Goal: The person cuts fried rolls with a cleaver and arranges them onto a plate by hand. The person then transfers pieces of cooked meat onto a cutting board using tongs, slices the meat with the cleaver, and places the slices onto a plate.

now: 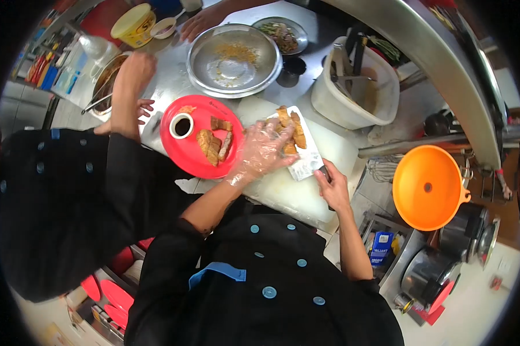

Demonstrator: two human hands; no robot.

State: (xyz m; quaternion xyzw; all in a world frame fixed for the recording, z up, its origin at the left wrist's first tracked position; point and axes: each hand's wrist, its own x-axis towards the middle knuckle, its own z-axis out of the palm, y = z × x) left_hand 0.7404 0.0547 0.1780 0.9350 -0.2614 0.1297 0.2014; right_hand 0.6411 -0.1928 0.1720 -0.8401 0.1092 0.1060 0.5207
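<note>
My left hand (261,151), in a clear plastic glove, lies spread over browned food pieces (298,130) on the wide blade of a cleaver (307,166). Its fingers touch the pieces; what the fingertips grip, if anything, is hidden. My right hand (333,187) is wrapped round the cleaver's dark handle. Beneath the blade is a white cutting board (283,193). Just left of my gloved hand sits a red plate (182,157) with more browned pieces (209,146), some orange shreds and a small white cup of dark sauce (182,125).
A metal bowl (234,60) stands behind the plate, with a smaller dish (282,34) of food beyond. At right are a white tub (352,112) of utensils and an orange basin (426,187). A co-worker (70,190) reaches in at left; another person's hand (199,26) is at the back.
</note>
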